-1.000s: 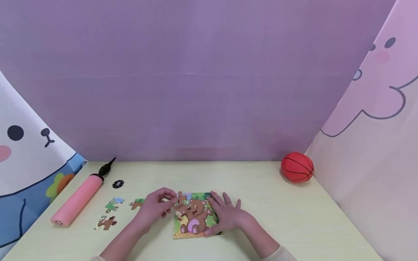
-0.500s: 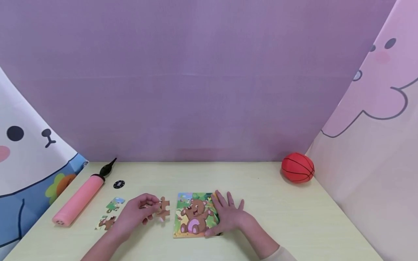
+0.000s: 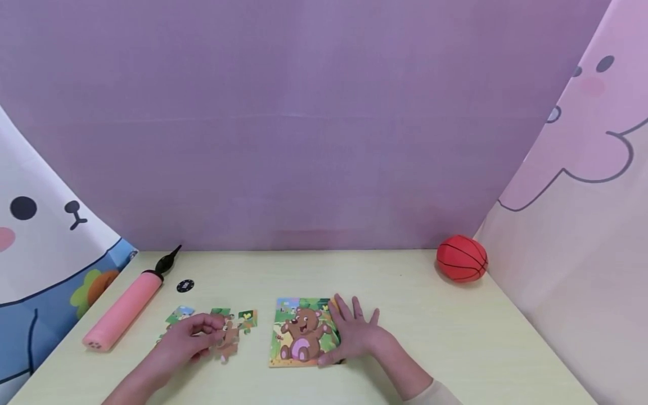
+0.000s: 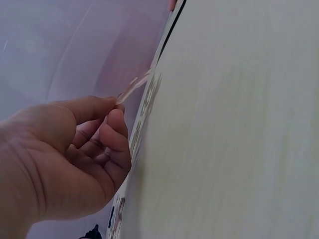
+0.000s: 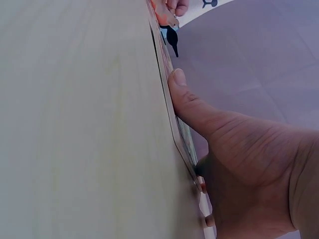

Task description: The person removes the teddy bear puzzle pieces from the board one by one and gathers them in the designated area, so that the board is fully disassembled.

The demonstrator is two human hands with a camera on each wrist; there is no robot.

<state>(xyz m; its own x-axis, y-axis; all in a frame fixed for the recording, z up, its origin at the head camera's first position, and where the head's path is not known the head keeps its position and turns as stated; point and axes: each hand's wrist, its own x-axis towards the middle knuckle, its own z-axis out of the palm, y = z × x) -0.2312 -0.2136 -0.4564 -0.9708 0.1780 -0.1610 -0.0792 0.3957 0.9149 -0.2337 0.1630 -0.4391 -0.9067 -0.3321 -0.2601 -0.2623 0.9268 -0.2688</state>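
Observation:
Between thumb and fingertips, my left hand (image 3: 184, 342) pinches a brown jigsaw puzzle piece (image 3: 230, 341), held left of the bear picture board (image 3: 304, 334). In the left wrist view the same puzzle piece (image 4: 133, 89) appears edge-on, raised at a tilt. My right hand (image 3: 356, 337) rests on the board's right edge, fingers spread; the right wrist view shows the thumb (image 5: 187, 99) along that edge. Beyond the held piece lie a green piece with a yellow heart shape (image 3: 248, 319) and another green piece (image 3: 220, 311). A blue-and-green piece (image 3: 181, 313) is partly covered by my left hand.
At the far left lies a pink hand pump (image 3: 124, 309) with a black nozzle, and a black round chip (image 3: 185, 286) is near it. A red ball (image 3: 462, 259) with black lines sits at the back right. Purple cloth (image 3: 314, 169) hangs behind the table.
The brown puzzle piece has come off the board's upper left and travelled left and nearer in my left hand. Green pieces behind it now show. My right hand stays on the board.

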